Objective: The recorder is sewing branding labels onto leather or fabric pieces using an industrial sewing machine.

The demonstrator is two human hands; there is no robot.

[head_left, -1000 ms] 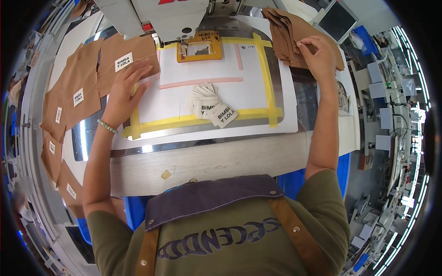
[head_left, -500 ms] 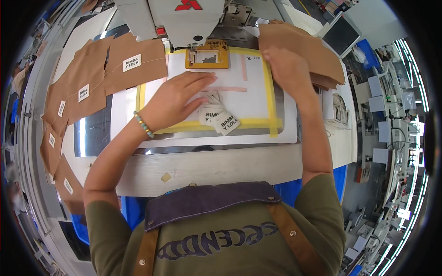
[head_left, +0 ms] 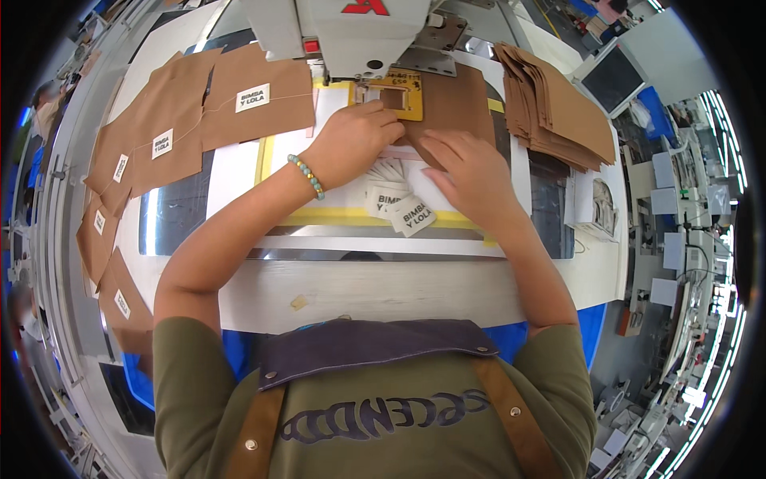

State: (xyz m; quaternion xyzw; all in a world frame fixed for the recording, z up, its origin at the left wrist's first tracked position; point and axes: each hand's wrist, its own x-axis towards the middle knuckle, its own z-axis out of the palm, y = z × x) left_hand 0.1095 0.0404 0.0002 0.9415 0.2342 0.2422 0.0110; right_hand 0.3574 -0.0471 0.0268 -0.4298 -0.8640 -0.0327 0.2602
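A brown fabric panel [head_left: 460, 102] lies beneath the yellow frame [head_left: 414, 111] of the sewing machine [head_left: 339, 36]; brown shows through the frame's window. My left hand [head_left: 355, 144], wearing a beaded bracelet, curls its fingers at the frame's near left side, closed at the panel's edge; its fingertips are partly hidden. At the panel's near edge rests my right hand [head_left: 472, 174], with thumb and fingers apart. Between my hands, several white printed labels [head_left: 413, 215] lie fanned out on a white template sheet [head_left: 339, 197] bordered with yellow tape.
On the left, several brown panels with white labels [head_left: 253, 97] overlap, a thread running across some of them. A stack of brown panels [head_left: 562, 104] stands at the right, with a white box [head_left: 594, 199] nearer me. Behind it is a dark screen [head_left: 613, 81].
My right hand has brought a brown panel from the right-hand stack leftward under the yellow frame. My left hand has moved right and up to the frame. The view has shifted slightly.
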